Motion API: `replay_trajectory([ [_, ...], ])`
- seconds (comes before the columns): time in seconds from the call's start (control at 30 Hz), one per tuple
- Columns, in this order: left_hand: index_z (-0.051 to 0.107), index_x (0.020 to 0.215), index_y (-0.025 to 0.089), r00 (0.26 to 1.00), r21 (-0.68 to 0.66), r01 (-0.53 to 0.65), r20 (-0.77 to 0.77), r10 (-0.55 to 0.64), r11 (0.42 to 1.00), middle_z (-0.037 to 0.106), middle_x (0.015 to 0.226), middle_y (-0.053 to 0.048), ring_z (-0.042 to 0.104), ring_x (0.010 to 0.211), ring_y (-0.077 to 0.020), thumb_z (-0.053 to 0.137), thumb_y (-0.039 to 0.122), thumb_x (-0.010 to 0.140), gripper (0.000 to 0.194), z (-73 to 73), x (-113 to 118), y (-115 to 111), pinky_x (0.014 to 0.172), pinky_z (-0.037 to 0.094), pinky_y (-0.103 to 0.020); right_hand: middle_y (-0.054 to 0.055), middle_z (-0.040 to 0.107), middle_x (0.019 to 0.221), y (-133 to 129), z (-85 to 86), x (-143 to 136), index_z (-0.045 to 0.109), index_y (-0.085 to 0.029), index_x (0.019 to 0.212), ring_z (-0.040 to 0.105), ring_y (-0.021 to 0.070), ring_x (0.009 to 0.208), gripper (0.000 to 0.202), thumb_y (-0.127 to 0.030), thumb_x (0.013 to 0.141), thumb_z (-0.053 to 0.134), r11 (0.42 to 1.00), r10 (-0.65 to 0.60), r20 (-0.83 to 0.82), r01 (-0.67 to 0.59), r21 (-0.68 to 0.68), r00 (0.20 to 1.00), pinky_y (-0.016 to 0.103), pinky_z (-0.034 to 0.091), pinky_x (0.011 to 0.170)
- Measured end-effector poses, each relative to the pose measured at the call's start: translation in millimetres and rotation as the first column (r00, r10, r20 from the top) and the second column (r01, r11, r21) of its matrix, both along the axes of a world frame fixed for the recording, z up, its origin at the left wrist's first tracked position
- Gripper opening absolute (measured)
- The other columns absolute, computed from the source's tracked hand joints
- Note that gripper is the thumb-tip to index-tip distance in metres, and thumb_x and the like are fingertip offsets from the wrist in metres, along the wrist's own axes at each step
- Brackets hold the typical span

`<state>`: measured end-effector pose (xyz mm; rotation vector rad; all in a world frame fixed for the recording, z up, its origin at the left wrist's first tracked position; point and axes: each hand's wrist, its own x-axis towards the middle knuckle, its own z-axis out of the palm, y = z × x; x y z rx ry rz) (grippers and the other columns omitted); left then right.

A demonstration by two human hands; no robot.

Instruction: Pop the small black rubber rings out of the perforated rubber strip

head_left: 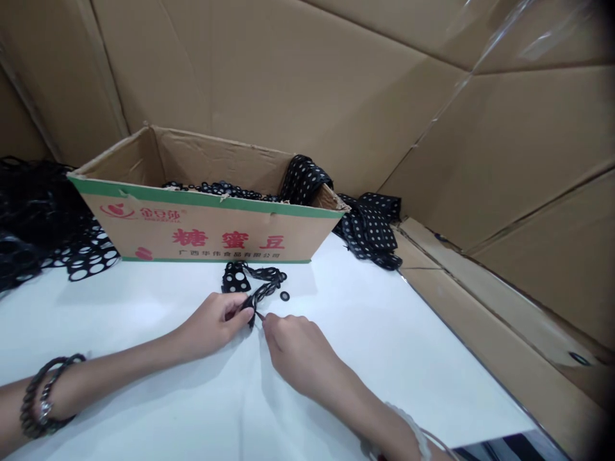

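Note:
My left hand point(209, 325) pinches a black perforated strip point(263, 292) between thumb and fingers, just in front of the cardboard box. The strip is bunched and twisted, and its far end lies on the white table with white showing through its round holes. Close beside it, my right hand point(302, 352) is closed, thumb and forefinger pressed together at the strip's edge. A small dark pointed piece shows at those fingertips; whether it is a tool or part of the strip is unclear. One loose black ring point(285, 296) lies on the table beyond my right hand.
The cardboard box point(144, 224) with red lettering holds many small black rings point(225, 189) and a dotted black sheet point(303, 179) over its right end. More dotted sheets point(369, 227) lie right of it. A heap of black perforated scrap point(38, 218) sits left. Cardboard walls point(307, 77) surround the white table point(384, 333).

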<state>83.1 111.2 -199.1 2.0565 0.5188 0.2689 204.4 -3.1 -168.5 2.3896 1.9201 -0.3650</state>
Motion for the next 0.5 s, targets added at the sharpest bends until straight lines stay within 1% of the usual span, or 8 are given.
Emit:
replay_trajectory([
  [0.1, 0.03, 0.059, 0.017, 0.997, 0.122, 0.073, -0.003, -0.073, 0.99, 0.033, 0.051, 0.005, 0.03, 0.048, -0.0074, 0.033, 0.029, 0.084, 0.027, 1.4, -2.1, -3.4, 0.047, 0.024, -0.02, 0.003, 0.053, 0.06, 2.1, 2.1, -7.4, 0.049, -0.017, 0.075, 0.049, 0.0149, 0.053, 0.019, -0.015, 0.08, 0.031, 1.0, -0.002, 0.029, 0.003, -0.025, 1.0, 0.025, 0.015, 0.045],
  [0.2, 0.031, 0.061, 0.017, 0.991, 0.22, 0.137, -0.031, -0.134, 0.966, 0.038, 0.054, 0.004, 0.033, 0.048, -0.0081, 0.031, 0.025, 0.084, 0.024, 2.8, -4.0, -5.7, 0.049, 0.026, -0.021, 0.003, 0.054, 0.059, 3.7, 2.2, -13.2, 0.05, -0.017, 0.075, 0.051, 0.017, 0.053, 0.019, -0.012, 0.077, 0.032, 1.0, 0.022, 0.058, -0.022, -0.007, 0.998, 0.026, 0.015, 0.044],
  [0.37, 0.033, 0.062, 0.017, 0.988, 0.35, 0.153, -0.083, -0.132, 0.924, 0.045, 0.056, 0.002, 0.038, 0.049, -0.0093, 0.032, 0.022, 0.083, 0.022, 0.6, -6.5, -5.4, 0.049, 0.028, -0.022, 0.004, 0.055, 0.058, 7.7, -3.4, -16.3, 0.051, -0.016, 0.071, 0.052, 0.0168, 0.052, 0.017, -0.01, 0.071, 0.035, 0.997, 0.072, 0.062, -0.074, 0.029, 0.995, 0.026, 0.016, 0.044],
  [0.5, 0.031, 0.06, 0.018, 0.987, 0.383, 0.16, -0.082, -0.139, 0.91, 0.045, 0.055, 0.002, 0.037, 0.047, -0.009, 0.031, 0.022, 0.083, 0.023, -3.6, -8.4, -4.0, 0.048, 0.027, -0.022, 0.005, 0.057, 0.061, 11.1, -7.8, -19.1, 0.052, -0.015, 0.069, 0.052, 0.0164, 0.053, 0.017, -0.007, 0.066, 0.037, 0.994, 0.098, 0.085, -0.101, 0.036, 0.992, 0.026, 0.019, 0.045],
])
